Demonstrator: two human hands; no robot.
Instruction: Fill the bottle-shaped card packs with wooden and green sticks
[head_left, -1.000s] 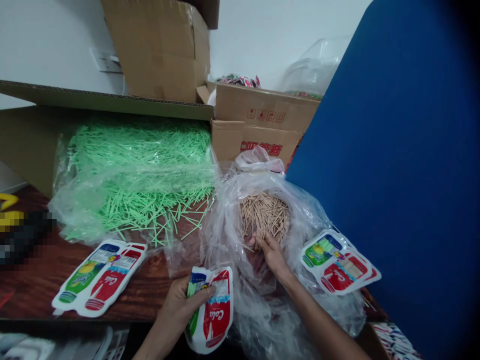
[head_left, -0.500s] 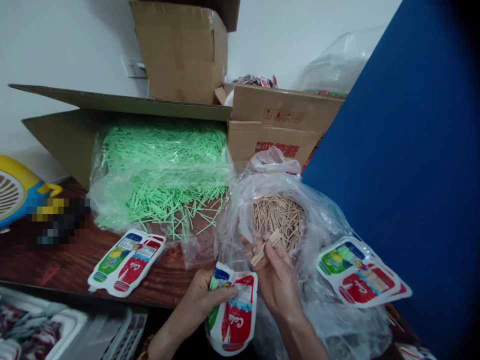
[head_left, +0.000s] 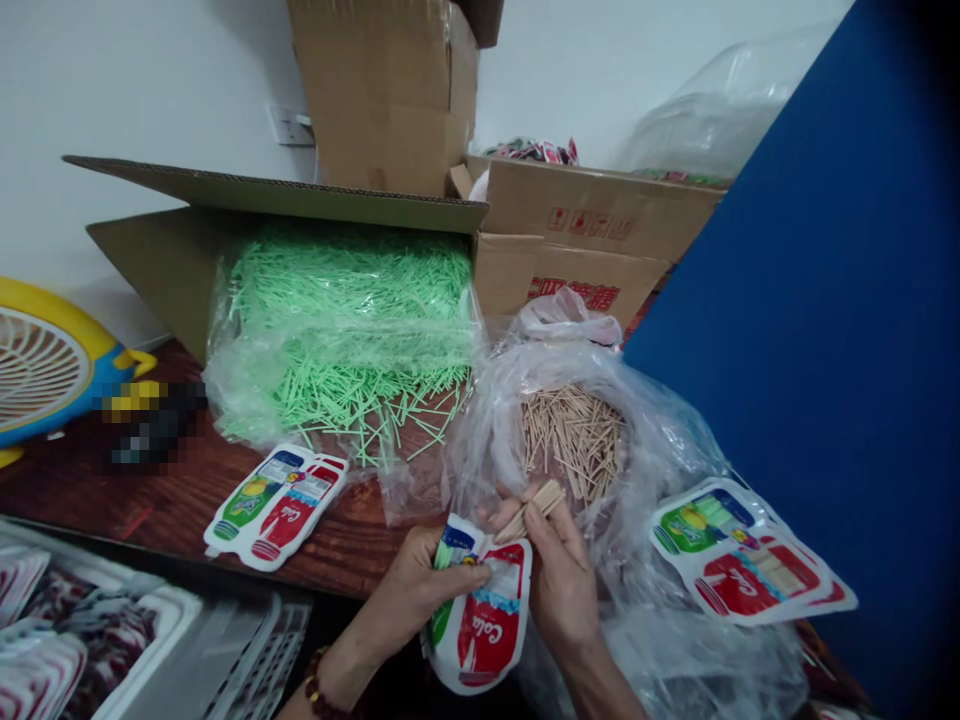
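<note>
My left hand (head_left: pixel 427 590) grips a bottle-shaped pouch (head_left: pixel 480 625) with a green half and a red "Cola" half, holding it at its top. My right hand (head_left: pixel 551 570) pinches a small bundle of tan sticks (head_left: pixel 530 511) right at the pouch's upper edge. Just behind my right hand a clear plastic bag (head_left: pixel 570 440) lies open with a heap of tan sticks inside. A cardboard box (head_left: pixel 300 200) on its side holds a bag of green sticks (head_left: pixel 345 330), some spilling onto the wooden table (head_left: pixel 172 500).
A stack of flat pouches (head_left: pixel 277 505) lies left of my hands, another stack (head_left: pixel 750 560) on the right. A blue panel (head_left: pixel 825 300) stands at the right. More cardboard boxes (head_left: pixel 585 240) stand behind. A yellow and blue fan (head_left: pixel 45 360) sits at far left. Trays of packets (head_left: pixel 75 640) lie below the table edge.
My right hand came out of the tan stick bag holding a small bundle and brought it down to the top of the pouch. The view shifted left.
</note>
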